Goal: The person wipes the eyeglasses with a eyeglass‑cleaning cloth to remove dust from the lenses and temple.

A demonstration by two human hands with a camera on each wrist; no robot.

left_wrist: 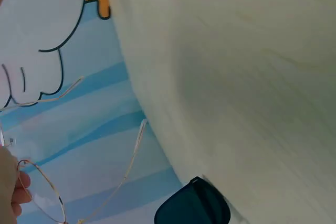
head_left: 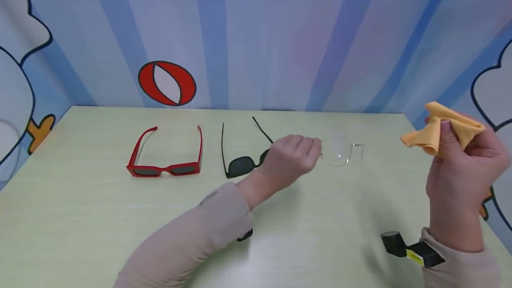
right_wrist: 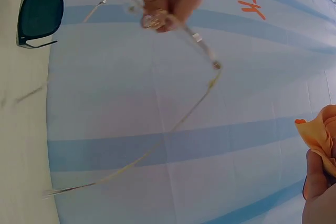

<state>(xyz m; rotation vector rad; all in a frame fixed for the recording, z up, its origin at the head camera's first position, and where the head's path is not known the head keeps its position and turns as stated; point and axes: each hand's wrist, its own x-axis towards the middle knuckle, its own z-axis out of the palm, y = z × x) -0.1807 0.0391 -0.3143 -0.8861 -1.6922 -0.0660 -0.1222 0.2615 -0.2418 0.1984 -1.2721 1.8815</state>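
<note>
My left hand (head_left: pixel 294 157) pinches a pair of clear glasses (head_left: pixel 340 165) with a thin gold-coloured frame. In the right wrist view, its fingertips are at the middle of the frame (right_wrist: pixel 202 45), near the bridge, and the temples hang unfolded. The glasses are held up off the table; the hand hides part of them in the head view. On the right, my right hand (head_left: pixel 466 172) grips a bunched orange-yellow cloth (head_left: pixel 456 128) between thumb and fingers, raised above the table and apart from the glasses.
Black sunglasses (head_left: pixel 241 166) lie unfolded on the pale table (head_left: pixel 80 217), partly behind the left hand. Red-framed sunglasses (head_left: pixel 164 170) lie unfolded further left. A blue striped backdrop (head_left: pixel 256 39) stands at the table's back edge.
</note>
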